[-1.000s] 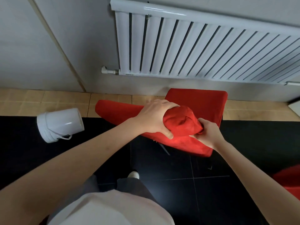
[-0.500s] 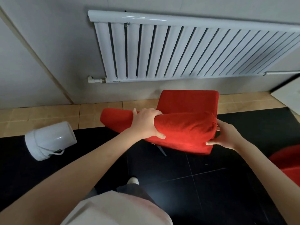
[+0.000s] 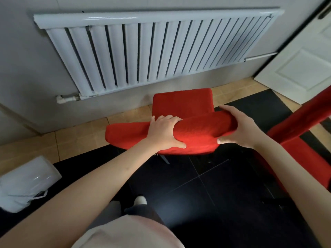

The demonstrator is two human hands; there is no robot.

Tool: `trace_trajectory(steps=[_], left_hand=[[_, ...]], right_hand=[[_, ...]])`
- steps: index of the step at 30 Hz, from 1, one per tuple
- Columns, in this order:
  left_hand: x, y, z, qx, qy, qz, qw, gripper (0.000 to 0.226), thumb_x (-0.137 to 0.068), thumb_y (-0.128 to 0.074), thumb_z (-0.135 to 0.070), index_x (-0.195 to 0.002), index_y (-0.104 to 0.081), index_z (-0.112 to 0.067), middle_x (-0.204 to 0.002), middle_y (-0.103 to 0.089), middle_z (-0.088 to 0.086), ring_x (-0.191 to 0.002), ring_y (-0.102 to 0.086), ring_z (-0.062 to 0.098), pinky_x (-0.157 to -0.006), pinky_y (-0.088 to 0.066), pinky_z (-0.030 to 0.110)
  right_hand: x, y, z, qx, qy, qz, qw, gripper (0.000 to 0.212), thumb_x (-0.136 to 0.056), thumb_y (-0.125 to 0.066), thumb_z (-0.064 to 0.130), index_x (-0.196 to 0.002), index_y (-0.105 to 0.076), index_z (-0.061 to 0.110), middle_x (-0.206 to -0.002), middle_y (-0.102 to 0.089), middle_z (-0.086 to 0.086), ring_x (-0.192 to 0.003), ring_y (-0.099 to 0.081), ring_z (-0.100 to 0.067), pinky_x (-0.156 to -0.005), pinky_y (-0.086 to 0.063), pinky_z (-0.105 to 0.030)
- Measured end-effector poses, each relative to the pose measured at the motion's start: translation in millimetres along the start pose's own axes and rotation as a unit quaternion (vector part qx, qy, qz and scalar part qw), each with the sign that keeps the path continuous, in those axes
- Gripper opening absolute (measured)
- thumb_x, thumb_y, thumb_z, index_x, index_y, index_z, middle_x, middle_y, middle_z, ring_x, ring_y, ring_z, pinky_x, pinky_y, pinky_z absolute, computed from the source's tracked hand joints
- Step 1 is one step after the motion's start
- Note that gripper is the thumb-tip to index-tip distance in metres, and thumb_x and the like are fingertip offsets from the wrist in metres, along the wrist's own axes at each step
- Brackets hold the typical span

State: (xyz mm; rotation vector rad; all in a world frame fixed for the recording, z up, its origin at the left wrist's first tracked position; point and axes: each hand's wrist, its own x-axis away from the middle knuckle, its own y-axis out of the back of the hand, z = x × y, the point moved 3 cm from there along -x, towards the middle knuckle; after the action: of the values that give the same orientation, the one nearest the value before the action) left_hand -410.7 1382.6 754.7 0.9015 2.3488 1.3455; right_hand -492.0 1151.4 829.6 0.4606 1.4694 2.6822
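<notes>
The left hand (image 3: 164, 133) is curling over the middle of the red chair (image 3: 197, 131) backrest, and the right hand (image 3: 240, 129) is clasping its right end. The chair is standing on the floor (image 3: 197, 185) near the white radiator (image 3: 152, 51), apparently facing it.

A white column radiator (image 3: 161, 51) hangs on the grey wall (image 3: 26, 68), with its pipe fitting (image 3: 67, 98) at the lower left corner. A white plastic bucket (image 3: 26, 183) lies on its side on the black floor tiles (image 3: 215, 194). Far right are a white panelled door (image 3: 300, 68) and a red upholstered chair (image 3: 304, 151).
</notes>
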Motion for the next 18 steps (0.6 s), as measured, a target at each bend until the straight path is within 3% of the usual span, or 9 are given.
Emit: trace_trajectory(steps=[3, 6, 11, 18], left_hand=[[1.3, -0.7, 4.0, -0.016, -0.042, 0.032, 0.999, 0.103, -0.058, -0.079, -0.06, -0.146, -0.035, -0.03, -0.138, -0.05, -0.006, -0.126, -0.046, 0.021, -0.11, -0.028, 0.049], [8.4, -1.1, 18.6, -0.062, -0.053, 0.037, 0.996, 0.109, -0.059, -0.08, -0.058, -0.149, -0.026, -0.03, -0.144, -0.044, -0.005, -0.13, -0.042, 0.022, -0.112, -0.026, 0.049], [10.1, 2.6, 45.0, -0.064, -0.014, 0.016, 0.998, 0.098, -0.056, -0.074, -0.067, -0.141, -0.039, -0.033, -0.136, -0.052, -0.007, -0.124, -0.049, 0.022, -0.107, -0.031, 0.044], [-12.5, -2.0, 21.7, -0.049, -0.041, 0.004, 0.998, 0.084, -0.055, -0.07, -0.074, -0.129, -0.052, -0.037, -0.117, -0.063, -0.011, -0.108, -0.056, 0.018, -0.1, -0.037, 0.038]], right_hand=[[8.4, -0.6, 2.4, 0.062, -0.021, -0.017, 0.998, 0.109, -0.052, -0.093, 0.028, -0.142, -0.033, 0.044, -0.144, -0.036, -0.002, -0.131, -0.035, -0.026, -0.107, -0.03, -0.044], [11.3, 1.8, 0.5, 0.081, -0.056, -0.041, 0.994, 0.106, -0.053, -0.092, 0.026, -0.141, -0.034, 0.042, -0.142, -0.035, -0.005, -0.129, -0.037, -0.032, -0.106, -0.033, -0.05], [10.2, 7.3, -7.7, 0.089, -0.093, -0.064, 0.99, 0.102, -0.053, -0.092, 0.025, -0.138, -0.038, 0.042, -0.136, -0.039, -0.007, -0.122, -0.042, -0.035, -0.104, -0.035, -0.052], [17.0, 18.8, -39.9, 0.06, -0.089, -0.141, 0.984, 0.09, -0.054, -0.093, 0.022, -0.132, -0.05, 0.036, -0.132, -0.048, -0.01, -0.124, -0.043, -0.032, -0.103, -0.035, -0.046]])
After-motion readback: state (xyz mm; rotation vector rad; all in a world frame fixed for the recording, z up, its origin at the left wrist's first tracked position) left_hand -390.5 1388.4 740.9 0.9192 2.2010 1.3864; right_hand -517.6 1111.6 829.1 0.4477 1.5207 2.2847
